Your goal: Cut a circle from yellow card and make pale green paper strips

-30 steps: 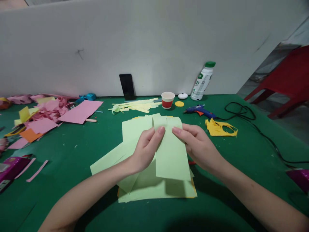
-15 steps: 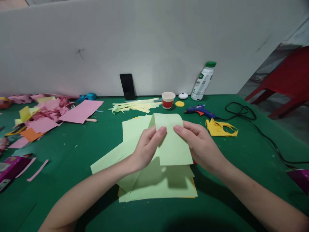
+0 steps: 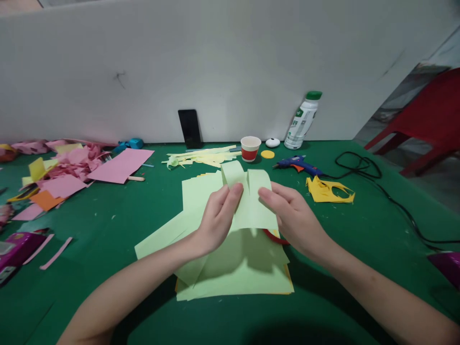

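Observation:
A light green sheet of paper, bent over at the top, is held up between my two hands. A split runs down from its upper edge, parting it into two curled flaps. My left hand pinches the left flap with the thumb in front. The right flap is gripped by my right hand, thumb also in front. Below them lies a stack of light green sheets with yellow edges showing underneath. Part of a red loop shows beside my right hand; the rest is hidden.
Behind stand a paper cup, a phone and a white bottle. Pale paper strips lie left of the cup. To the right are a glue gun with its cord and yellow scrap. Pink paper lies left.
The green sheet was whole at its top fold; now it is split there, between my thumbs. Its lower edge has risen, showing more of the red loop.

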